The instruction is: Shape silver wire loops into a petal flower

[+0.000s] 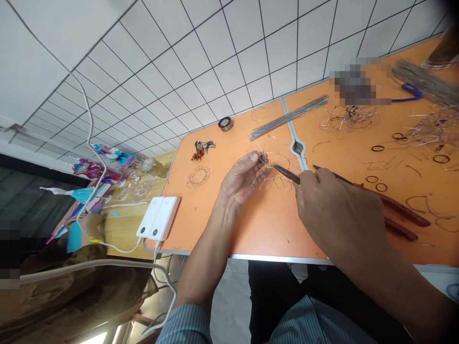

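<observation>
My left hand (244,177) pinches a looped wire frame (281,182) at its left side, above the orange table (265,234). The frame has thin petal-like loops that spread to the right of my fingers. In my right hand (333,210) is a pair of dark-tipped pliers (287,175), its jaws pointing left at the middle of the wire frame. Whether the jaws grip a wire is too small to tell. Behind the frame lies a bundle of straight wires (289,117).
Red-handled pliers (405,210) lie beyond my right hand, near dark rings (381,187) and tangled wire (351,117). At the left are a wire flower outline (198,177), keys (202,149), a tape roll (225,124) and white power banks (158,218) with cables.
</observation>
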Available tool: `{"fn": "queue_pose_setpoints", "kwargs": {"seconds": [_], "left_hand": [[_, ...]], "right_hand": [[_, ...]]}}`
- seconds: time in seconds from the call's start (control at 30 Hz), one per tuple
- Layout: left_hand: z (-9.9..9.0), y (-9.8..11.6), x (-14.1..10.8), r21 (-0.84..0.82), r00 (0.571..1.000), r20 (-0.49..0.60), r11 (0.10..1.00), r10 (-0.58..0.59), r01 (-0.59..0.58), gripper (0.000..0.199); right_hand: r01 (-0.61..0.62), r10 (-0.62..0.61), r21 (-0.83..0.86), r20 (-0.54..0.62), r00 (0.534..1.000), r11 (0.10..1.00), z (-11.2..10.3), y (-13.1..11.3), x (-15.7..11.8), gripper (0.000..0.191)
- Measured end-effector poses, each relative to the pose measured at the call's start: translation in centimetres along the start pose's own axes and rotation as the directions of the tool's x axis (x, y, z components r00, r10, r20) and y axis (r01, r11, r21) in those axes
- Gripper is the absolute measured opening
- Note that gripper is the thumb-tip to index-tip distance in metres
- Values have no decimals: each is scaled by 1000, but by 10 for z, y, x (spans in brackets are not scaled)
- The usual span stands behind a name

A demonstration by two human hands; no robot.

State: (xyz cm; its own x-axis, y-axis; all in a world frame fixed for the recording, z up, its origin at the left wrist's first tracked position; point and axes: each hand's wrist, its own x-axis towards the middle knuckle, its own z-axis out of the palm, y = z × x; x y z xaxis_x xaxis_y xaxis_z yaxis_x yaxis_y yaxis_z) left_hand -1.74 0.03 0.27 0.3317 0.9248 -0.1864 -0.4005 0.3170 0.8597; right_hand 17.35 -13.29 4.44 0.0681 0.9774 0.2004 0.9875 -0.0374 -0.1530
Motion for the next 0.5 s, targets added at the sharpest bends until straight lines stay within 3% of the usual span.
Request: {"fn": "queue_pose_setpoints", "kwargs": {"seconds": [0.2,0.37,0.5], "left_hand": [[5,-4,0,-52,999,-41,998,22,-24,35],[19,-3,-4,-81,994,-112,996,16,-26,20],[24,1,-6,-118,982,-186,993,-36,14,18]], "right_hand": [[4,-4,-38,3,1000,999,3,-6,-3,23],[-33,33,-158,-3,999,987,1,-12,-6,34],[-39,44,-71,74,996,997,0,-5,-6,28]]}}
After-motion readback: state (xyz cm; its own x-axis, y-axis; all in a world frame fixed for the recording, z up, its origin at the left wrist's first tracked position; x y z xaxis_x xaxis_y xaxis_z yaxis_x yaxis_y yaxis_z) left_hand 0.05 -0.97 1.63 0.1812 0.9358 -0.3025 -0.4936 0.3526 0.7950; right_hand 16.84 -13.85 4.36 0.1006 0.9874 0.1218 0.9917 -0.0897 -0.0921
